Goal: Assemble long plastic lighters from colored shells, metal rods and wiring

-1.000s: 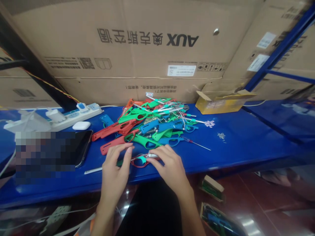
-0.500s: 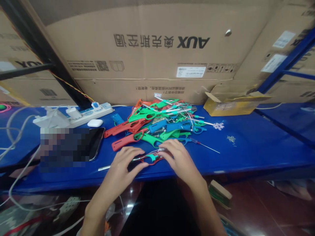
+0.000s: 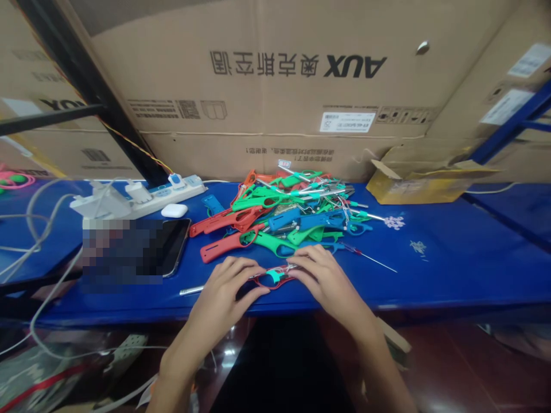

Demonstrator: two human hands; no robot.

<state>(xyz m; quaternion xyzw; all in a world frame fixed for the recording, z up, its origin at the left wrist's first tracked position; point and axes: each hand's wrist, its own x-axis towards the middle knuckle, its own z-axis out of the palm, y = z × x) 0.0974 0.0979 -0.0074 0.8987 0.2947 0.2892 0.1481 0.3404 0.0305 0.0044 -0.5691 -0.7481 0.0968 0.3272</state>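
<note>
Lighter shell (image 3: 282,283) | L grip (image 3: 228,284): now holding L end, raised 1s ago | R grip (image 3: 325,275): holding R end

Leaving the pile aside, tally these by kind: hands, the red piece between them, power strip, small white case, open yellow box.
Left hand and right hand: 2
Red piece: 1
Power strip: 1
White case: 1
Yellow box: 1
Total: 6

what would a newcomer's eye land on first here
The tangled heap of red, green and blue lighter casings on the blue table jumps out first. Behind it, AUX print stands upside down on a big carton. In front, the left hand and right hand hold a red lighter casing.
</note>
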